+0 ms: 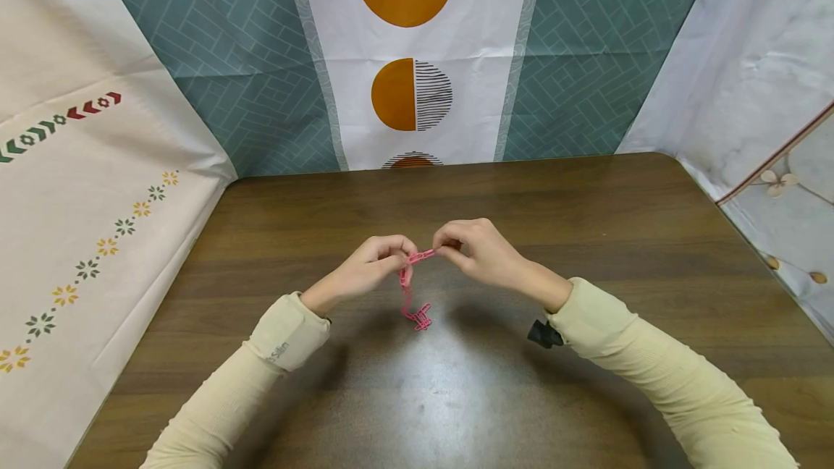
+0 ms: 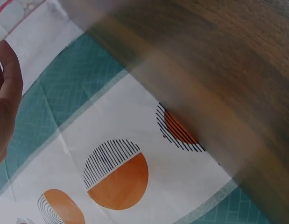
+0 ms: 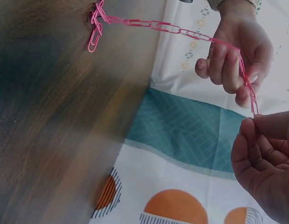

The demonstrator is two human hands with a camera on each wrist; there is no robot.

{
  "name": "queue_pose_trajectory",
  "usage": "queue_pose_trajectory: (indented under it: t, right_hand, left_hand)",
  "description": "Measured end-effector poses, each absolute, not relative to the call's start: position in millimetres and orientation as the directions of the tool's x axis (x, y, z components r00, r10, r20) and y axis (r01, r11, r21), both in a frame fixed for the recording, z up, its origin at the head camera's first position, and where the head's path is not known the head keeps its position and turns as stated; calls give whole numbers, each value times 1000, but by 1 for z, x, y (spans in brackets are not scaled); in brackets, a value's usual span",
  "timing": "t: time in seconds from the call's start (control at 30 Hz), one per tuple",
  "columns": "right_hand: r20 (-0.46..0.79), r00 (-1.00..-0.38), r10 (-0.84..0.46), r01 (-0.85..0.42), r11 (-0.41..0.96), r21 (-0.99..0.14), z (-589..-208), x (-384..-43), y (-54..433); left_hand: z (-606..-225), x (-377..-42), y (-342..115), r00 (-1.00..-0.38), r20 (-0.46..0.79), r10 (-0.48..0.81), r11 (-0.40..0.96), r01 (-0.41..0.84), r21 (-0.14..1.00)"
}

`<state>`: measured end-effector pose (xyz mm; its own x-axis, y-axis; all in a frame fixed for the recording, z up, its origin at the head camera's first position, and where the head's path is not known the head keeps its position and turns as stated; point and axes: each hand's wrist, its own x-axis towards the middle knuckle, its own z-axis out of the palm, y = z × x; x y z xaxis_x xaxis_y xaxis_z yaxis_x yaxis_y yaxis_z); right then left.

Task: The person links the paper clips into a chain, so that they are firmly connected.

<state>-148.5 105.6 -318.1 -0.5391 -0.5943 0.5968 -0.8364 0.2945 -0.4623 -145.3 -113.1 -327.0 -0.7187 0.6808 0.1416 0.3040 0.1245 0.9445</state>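
A chain of pink paper clips [image 1: 420, 257] stretches between the two hands. My left hand [image 1: 374, 263] holds it between thumb and fingers, and the chain hangs over those fingers. The right hand [image 1: 485, 252] pinches the end clip between thumb and fingertips. From the left hand the rest of the chain drops to the table, where its lower end lies in a small bunch of pink paper clips [image 1: 423, 317]. In the right wrist view the links of the chain [image 3: 195, 35] run from that bunch up to the left hand. Part of the left hand [image 2: 9, 88] shows at the left wrist view's edge.
Both hands are above a dark brown wooden table [image 1: 313, 208]. A patterned teal and white cloth [image 1: 260, 93] hangs behind its far edge. A cream cloth [image 1: 85, 187] hangs on the left, a white marbled one [image 1: 736, 78] on the right.
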Motion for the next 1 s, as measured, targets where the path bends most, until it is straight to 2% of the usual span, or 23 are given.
queue_pose_trajectory:
  t: [0.13,0.27,0.43,0.57,0.63,0.77,0.87,1.0]
  right_hand:
    - [602,-524,-602,-846,290,-447,-318,-149,101]
    - [592,-533,-604,-840,299,-452,-317,-149,98]
    - [506,-615,-604,-768,314,-558,-318,-150,98]
    - [320,-679,-661,-667,371,-646,-328,-156,100]
    - [195,-666,-720,-640,419,-644,-337,-161,100]
    - [-27,-589,-807,-632,482,-606,-357,-167,93]
    - [-109,-568,-816,-620,511,-595,-370,-170,87]
    - [-136,-583,-801,-603,539,-588,-382,-170,79]
  left_hand:
    - [-323,-143,-111,-735,103,670,154,274,949]
    - [-309,-135,-106,-765,110,634,250,337,908]
    - [-295,-127,-105,-783,141,606,302,390,870]
    - [-291,-125,-108,-803,144,579,334,394,856]
    - [-296,-127,-111,-806,147,573,342,398,851]
    - [-307,-134,-117,-803,147,577,343,401,849]
    - [-313,-136,-120,-796,150,587,335,408,849]
    - [-316,-135,-123,-784,170,598,316,425,848]
